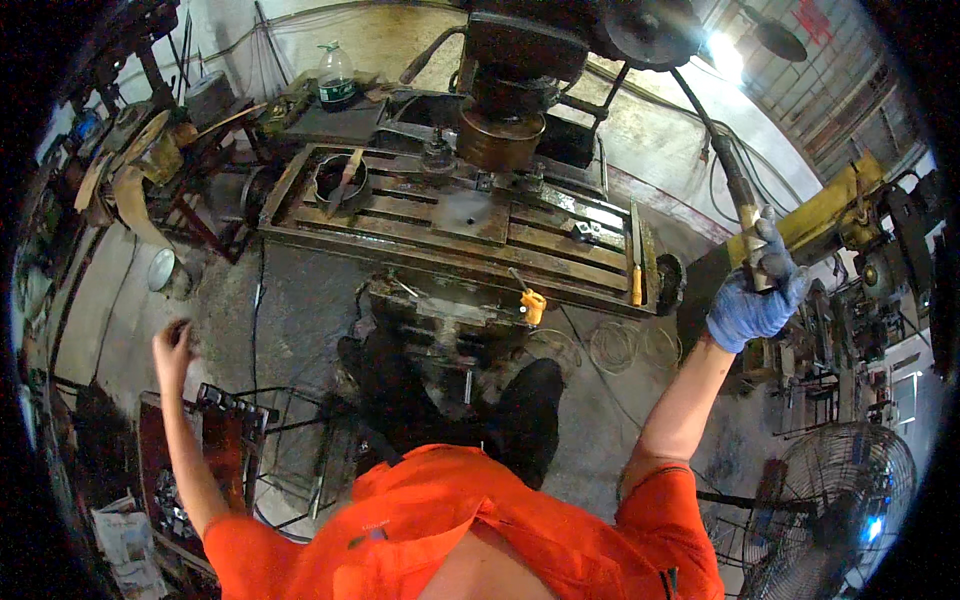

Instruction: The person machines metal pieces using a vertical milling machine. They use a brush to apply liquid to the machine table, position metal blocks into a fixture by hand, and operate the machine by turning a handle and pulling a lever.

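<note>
My right hand (755, 295), gloved, grips the lever handle (738, 190); its long axis runs up-left from my fist twd the drill head (520, 50). Left hand (172, 345) loosely curled, holding nothing, well apart.

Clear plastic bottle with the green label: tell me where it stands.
In the head view, the clear plastic bottle stands upper left, behind the slotted steel machine table, against the wall.

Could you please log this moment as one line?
right hand: gloved, grips lever handle | left hand: bare, raised, holds nothing | milling table: ring on it
</note>
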`<action>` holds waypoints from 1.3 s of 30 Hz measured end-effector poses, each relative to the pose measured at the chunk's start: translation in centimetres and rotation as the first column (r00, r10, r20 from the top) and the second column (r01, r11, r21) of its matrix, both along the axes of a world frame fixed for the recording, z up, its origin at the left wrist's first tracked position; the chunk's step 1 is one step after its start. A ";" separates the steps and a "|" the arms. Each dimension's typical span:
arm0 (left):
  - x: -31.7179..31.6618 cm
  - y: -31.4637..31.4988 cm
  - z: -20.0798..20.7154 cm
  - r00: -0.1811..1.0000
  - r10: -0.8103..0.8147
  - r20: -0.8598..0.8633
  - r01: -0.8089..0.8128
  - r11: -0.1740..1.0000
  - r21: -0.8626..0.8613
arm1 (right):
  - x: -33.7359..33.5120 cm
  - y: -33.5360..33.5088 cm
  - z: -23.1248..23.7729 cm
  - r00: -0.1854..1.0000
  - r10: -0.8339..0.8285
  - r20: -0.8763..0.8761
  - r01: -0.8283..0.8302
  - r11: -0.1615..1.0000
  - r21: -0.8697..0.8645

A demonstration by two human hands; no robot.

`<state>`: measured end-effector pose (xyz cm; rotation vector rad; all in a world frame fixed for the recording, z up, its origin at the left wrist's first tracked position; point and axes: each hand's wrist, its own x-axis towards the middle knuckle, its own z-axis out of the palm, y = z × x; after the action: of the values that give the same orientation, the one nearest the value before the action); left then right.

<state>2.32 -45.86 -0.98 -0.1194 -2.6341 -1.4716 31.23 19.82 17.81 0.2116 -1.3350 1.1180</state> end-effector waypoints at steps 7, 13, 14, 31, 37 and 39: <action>8.4 -18.8 -3.9 0.957 0.287 -0.039 -0.272 0.843 -0.463 | -0.9 -1.8 2.9 0.986 -0.157 -0.061 0.147 0.979 -0.143; 13.4 -21.1 -8.7 0.869 0.465 0.172 -0.340 0.811 -0.476 | -1.7 -2.1 5.1 0.975 -0.202 -0.088 0.185 0.968 -0.170; 13.2 -17.8 -7.6 0.782 0.500 0.373 -0.325 0.837 -0.440 | -1.7 -2.1 5.3 0.974 -0.208 -0.088 0.193 0.969 -0.156; 12.4 -24.6 -16.6 0.874 0.384 0.298 -0.068 0.703 -0.708 | -2.9 2.0 15.0 0.982 -0.130 -0.138 0.139 0.989 0.056; 15.9 -11.9 -5.8 0.666 0.504 0.550 -0.079 0.781 -0.620 | -1.5 -1.4 5.6 0.921 -0.244 -0.303 0.209 0.967 -0.143; 16.1 -14.5 -6.2 0.706 0.499 0.502 0.002 0.708 -0.706 | -0.4 -1.9 -6.9 0.954 -0.198 0.223 0.211 0.977 -0.034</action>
<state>18.44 -60.37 -7.20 0.8823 -3.4078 -0.4088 30.79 17.95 10.89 -0.0951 -1.4800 1.0230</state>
